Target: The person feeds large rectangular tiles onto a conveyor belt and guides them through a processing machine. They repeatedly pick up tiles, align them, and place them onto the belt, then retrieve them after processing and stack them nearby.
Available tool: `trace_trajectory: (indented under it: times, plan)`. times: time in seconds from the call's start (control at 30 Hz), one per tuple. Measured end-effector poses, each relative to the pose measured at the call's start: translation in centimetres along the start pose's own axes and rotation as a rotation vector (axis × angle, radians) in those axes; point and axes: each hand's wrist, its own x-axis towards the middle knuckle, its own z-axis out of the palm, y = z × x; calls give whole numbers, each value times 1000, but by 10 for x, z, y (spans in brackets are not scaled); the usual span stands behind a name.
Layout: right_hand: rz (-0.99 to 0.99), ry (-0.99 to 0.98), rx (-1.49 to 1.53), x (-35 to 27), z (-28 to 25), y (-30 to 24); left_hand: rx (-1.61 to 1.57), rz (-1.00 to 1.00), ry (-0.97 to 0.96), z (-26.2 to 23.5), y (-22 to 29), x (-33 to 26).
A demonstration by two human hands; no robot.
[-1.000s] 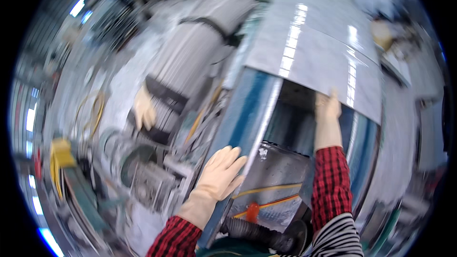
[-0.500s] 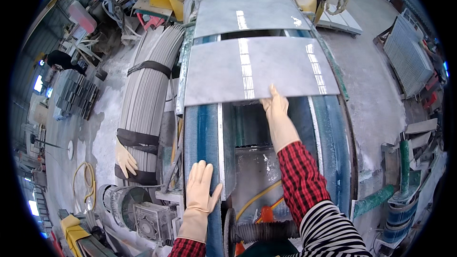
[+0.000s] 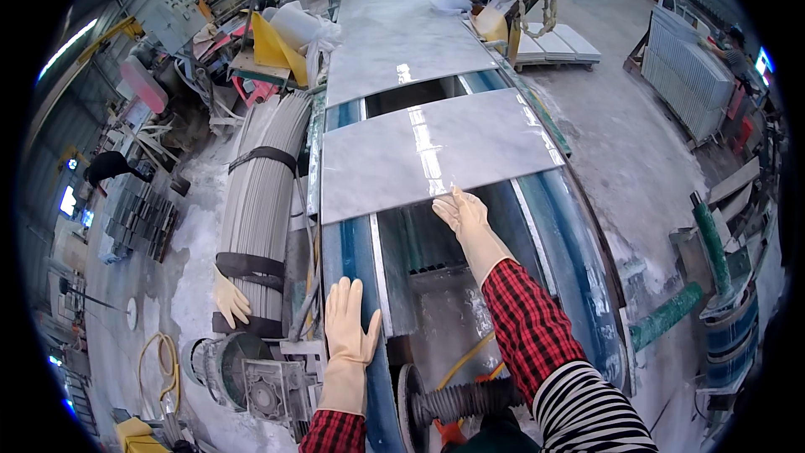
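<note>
Right hand point(image 3: 464, 216), gloved, was at the near edge of the near slab point(image 3: 377, 164), right of that edge's midpoint. Fingers part-curled, one fingertip up on the glossy face. I couldn't tell how tightly it had the edge, or whether anything was hooked underneath.

Left hand point(image 3: 346, 331), also gloved, was wide open: fingers straight, thumb out to the right. It held nothing. Palm down over the left blue belt point(image 3: 350, 243); the view didn't show me how much of the palm was touching.

Near slab: grey-white, polished, lying flat across the left belt and the right blue belt point(image 3: 553, 218), bridging the dark opening between them. Far slab point(image 3: 402, 42) sat beyond it on the same line, with a gap where both belts showed. Bright light streak on the near slab's face.

Below the opening I had a dark ribbed hose point(image 3: 470, 401) running crosswise, close to the body.

Left of the line: strapped bundle of long grey strips point(image 3: 258, 176), a loose pale glove point(image 3: 229, 298) against its near end, then a dusty motor unit point(image 3: 268, 386) just below that. Yellow hose point(image 3: 159, 369) was coiled on the floor further left.

Right side: green pipe point(image 3: 667, 316) near the belt frame, white panels point(image 3: 558, 44) stacked farther back. One co-worker point(image 3: 113, 168) in dark clothing was bent over at far left.
</note>
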Motion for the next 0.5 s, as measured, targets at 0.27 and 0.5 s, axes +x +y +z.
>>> trace_trajectory:
  times: [0.27, 0.5]
  plan:
    - [148, -25, 38, -20, 10, 10, 19, -20, -81, -16, 26, -38]
    - [101, 83, 317, 18, 43, 26, -38, -87, -145, -25, 27, -38]
